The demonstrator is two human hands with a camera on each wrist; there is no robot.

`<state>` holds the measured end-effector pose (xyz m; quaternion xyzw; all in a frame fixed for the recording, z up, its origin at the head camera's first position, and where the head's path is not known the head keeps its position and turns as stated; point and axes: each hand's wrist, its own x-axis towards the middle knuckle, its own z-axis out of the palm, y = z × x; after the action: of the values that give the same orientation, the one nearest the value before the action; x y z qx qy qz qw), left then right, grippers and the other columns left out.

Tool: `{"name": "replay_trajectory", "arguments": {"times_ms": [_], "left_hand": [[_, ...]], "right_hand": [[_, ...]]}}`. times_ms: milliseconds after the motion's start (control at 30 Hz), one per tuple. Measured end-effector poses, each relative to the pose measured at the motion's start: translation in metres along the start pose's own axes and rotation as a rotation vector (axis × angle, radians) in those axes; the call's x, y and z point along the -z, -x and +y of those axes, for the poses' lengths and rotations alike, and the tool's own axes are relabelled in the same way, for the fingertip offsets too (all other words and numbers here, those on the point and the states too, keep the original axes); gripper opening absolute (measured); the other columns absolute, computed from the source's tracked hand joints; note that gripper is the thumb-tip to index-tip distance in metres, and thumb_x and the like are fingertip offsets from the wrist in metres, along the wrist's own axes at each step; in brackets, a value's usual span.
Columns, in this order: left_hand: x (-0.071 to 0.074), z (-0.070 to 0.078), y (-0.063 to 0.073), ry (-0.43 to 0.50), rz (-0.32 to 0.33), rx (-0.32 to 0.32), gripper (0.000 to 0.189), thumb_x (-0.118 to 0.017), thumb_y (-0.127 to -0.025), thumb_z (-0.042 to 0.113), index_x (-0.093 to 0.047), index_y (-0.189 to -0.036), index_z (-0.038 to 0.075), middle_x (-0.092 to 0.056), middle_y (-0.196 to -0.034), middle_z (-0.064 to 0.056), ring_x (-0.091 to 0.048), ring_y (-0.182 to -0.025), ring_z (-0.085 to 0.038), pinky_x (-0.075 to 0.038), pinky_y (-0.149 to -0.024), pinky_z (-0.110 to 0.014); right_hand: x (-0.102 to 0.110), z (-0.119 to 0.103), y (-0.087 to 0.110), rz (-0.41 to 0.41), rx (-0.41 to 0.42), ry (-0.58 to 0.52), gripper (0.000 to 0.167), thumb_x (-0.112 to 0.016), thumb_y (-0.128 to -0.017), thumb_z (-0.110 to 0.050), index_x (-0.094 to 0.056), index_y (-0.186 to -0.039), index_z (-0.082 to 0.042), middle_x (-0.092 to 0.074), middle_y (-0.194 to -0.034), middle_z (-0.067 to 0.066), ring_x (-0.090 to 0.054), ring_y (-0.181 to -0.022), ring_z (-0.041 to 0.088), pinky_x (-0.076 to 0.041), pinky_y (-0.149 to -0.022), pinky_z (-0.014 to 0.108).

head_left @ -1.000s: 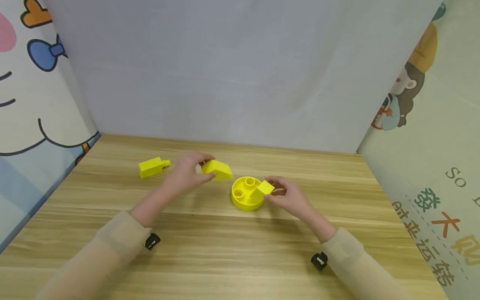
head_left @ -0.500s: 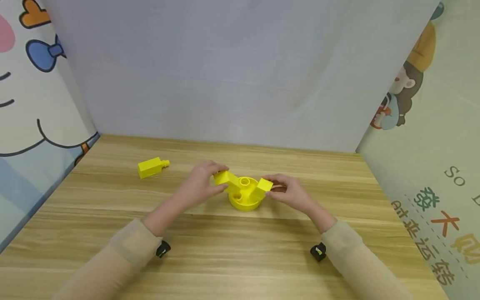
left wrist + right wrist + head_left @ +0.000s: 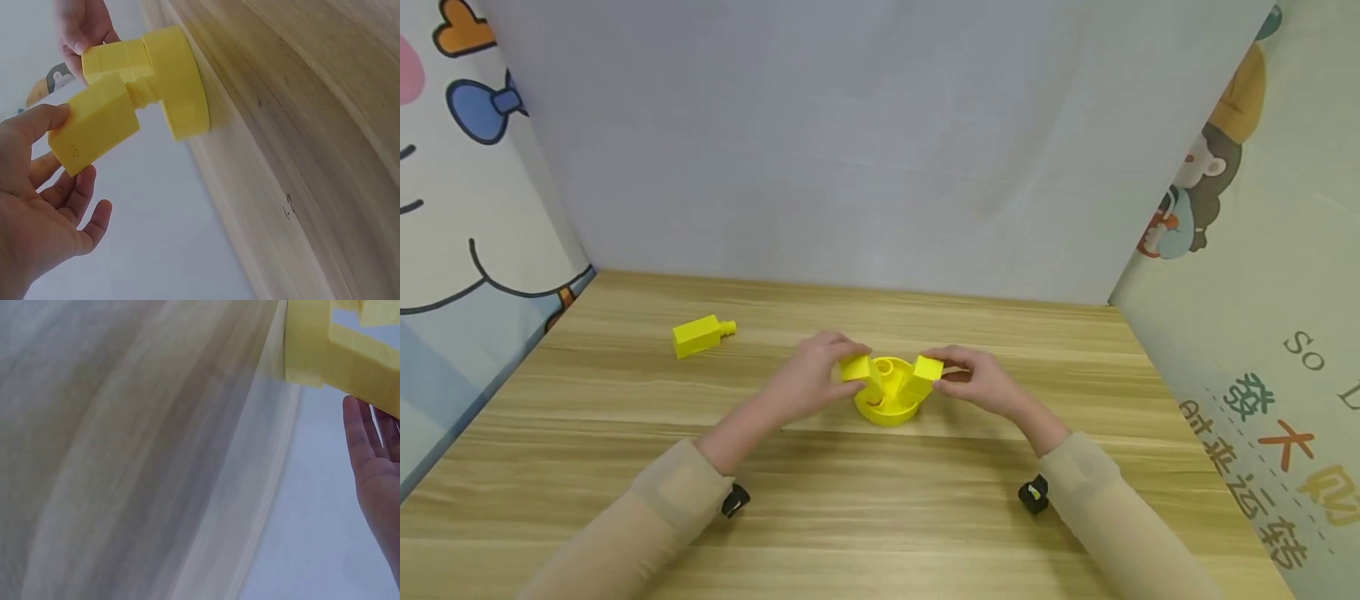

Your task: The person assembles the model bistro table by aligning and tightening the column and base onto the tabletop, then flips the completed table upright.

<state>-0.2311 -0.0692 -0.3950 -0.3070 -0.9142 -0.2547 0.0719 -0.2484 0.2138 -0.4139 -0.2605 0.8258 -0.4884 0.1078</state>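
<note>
Left hand: the left hand (image 3: 812,375) pinches a yellow block (image 3: 94,128) between thumb and fingertips, the remaining fingers loosely bent below it in the left wrist view
Left-hand block: tilted over the left side of the round base, its threaded peg (image 3: 144,92) pointing down toward it; whether the peg sits in a socket cannot be told
Right hand: the right hand (image 3: 981,383) holds a second yellow block (image 3: 927,375) from its right side, thumb and fingers touching it
Second block: standing on the right part of the base, just beside the left-hand block
Third block: a like yellow piece (image 3: 697,337) lies on its side beyond and to the left of the left hand, well apart from the base, its peg pointing right
Counter: a wood-grain counter (image 3: 880,517) under both forearms, in beige sleeves (image 3: 647,508) with small black devices (image 3: 735,500) at the wrists
Room: a plain pale cloth (image 3: 820,150) behind, a cartoon-printed panel (image 3: 445,217) at left, another panel with a figure and Chinese characters (image 3: 1195,333) at right
Round base: a shallow yellow dish (image 3: 891,415) flat on the counter, its rear socket (image 3: 883,367) visible and vacant, another partly hidden by the left-hand block
</note>
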Motion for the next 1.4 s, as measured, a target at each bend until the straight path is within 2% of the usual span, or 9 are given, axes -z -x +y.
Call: {"name": "replay_trajectory", "arguments": {"times_ms": [200,367,467,633,700,933,1200,1300,1400], "left_hand": [[-0.004,-0.001,-0.004,0.007,-0.058,-0.026,0.046,-0.074,-0.082,0.027,-0.062,-0.123,0.011,-0.062,-0.114,-0.007,-0.053,-0.107,-0.024,-0.042,-0.094,-0.044],[-0.008,-0.006,-0.006,0.056,-0.073,-0.048,0.046,-0.073,-0.082,0.025,-0.061,-0.125,0.012,-0.061,-0.113,-0.006,-0.053,-0.106,-0.022,-0.044,-0.093,-0.041],[-0.01,-0.011,-0.007,0.109,-0.076,-0.061,0.047,-0.074,-0.082,0.025,-0.061,-0.125,0.01,-0.062,-0.113,-0.006,-0.053,-0.106,-0.022,-0.046,-0.093,-0.04],[-0.012,-0.019,-0.008,0.245,-0.075,-0.033,0.05,-0.079,-0.076,0.021,-0.062,-0.121,0.007,-0.064,-0.115,-0.005,-0.056,-0.102,-0.019,-0.047,-0.094,-0.043],[-0.011,-0.021,-0.009,0.285,-0.08,-0.027,0.048,-0.081,-0.074,0.02,-0.063,-0.118,0.008,-0.064,-0.114,-0.003,-0.055,-0.1,-0.018,-0.046,-0.094,-0.045],[-0.005,-0.027,-0.013,0.326,-0.138,-0.101,0.043,-0.078,-0.077,0.016,-0.064,-0.117,0.009,-0.064,-0.117,-0.003,-0.055,-0.101,-0.018,-0.045,-0.096,-0.046],[0.0,-0.032,-0.021,0.385,-0.23,-0.162,0.041,-0.069,-0.084,0.013,-0.059,-0.124,0.011,-0.058,-0.126,-0.004,-0.052,-0.117,-0.022,-0.044,-0.099,-0.046],[0.0,-0.032,-0.021,0.398,-0.258,-0.135,0.041,-0.067,-0.086,0.013,-0.058,-0.125,0.013,-0.057,-0.127,-0.003,-0.052,-0.116,-0.021,-0.045,-0.097,-0.043],[0.0,-0.029,-0.019,0.409,-0.267,-0.078,0.044,-0.07,-0.085,0.017,-0.057,-0.127,0.015,-0.056,-0.128,-0.001,-0.052,-0.112,-0.02,-0.047,-0.094,-0.042]], "right_hand": [[0.003,0.01,-0.003,-0.011,0.029,-0.008,0.045,-0.065,-0.088,-0.006,-0.053,-0.131,-0.001,-0.051,-0.134,0.018,-0.055,-0.113,0.032,-0.05,-0.093,0.034],[0.004,0.01,-0.003,-0.024,0.054,0.008,0.045,-0.066,-0.088,-0.009,-0.054,-0.131,-0.003,-0.053,-0.132,0.016,-0.056,-0.112,0.031,-0.049,-0.093,0.033],[0.003,0.009,-0.003,-0.025,0.034,-0.005,0.047,-0.068,-0.087,-0.011,-0.053,-0.131,-0.003,-0.052,-0.132,0.016,-0.057,-0.111,0.031,-0.051,-0.091,0.031],[0.0,0.008,-0.002,0.013,-0.03,-0.026,0.047,-0.071,-0.085,-0.016,-0.055,-0.128,-0.005,-0.054,-0.13,0.016,-0.059,-0.11,0.032,-0.053,-0.085,0.028],[0.0,0.008,-0.003,0.026,-0.025,-0.014,0.045,-0.071,-0.085,-0.014,-0.057,-0.126,-0.004,-0.056,-0.128,0.016,-0.059,-0.109,0.032,-0.053,-0.084,0.027],[0.006,0.008,-0.008,0.01,0.02,-0.004,0.042,-0.069,-0.085,-0.005,-0.057,-0.125,0.002,-0.056,-0.127,0.02,-0.058,-0.109,0.037,-0.053,-0.085,0.028],[0.013,0.008,-0.013,-0.032,0.012,0.055,0.041,-0.069,-0.086,-0.014,-0.059,-0.125,-0.004,-0.057,-0.128,0.015,-0.058,-0.112,0.03,-0.051,-0.089,0.028],[0.013,0.008,-0.013,-0.037,0.012,0.06,0.042,-0.069,-0.086,-0.017,-0.06,-0.125,-0.006,-0.057,-0.128,0.013,-0.058,-0.112,0.029,-0.051,-0.09,0.03],[0.014,0.008,-0.012,-0.034,0.019,0.078,0.041,-0.069,-0.087,-0.018,-0.06,-0.125,-0.007,-0.058,-0.128,0.013,-0.057,-0.113,0.029,-0.051,-0.09,0.033]]}}
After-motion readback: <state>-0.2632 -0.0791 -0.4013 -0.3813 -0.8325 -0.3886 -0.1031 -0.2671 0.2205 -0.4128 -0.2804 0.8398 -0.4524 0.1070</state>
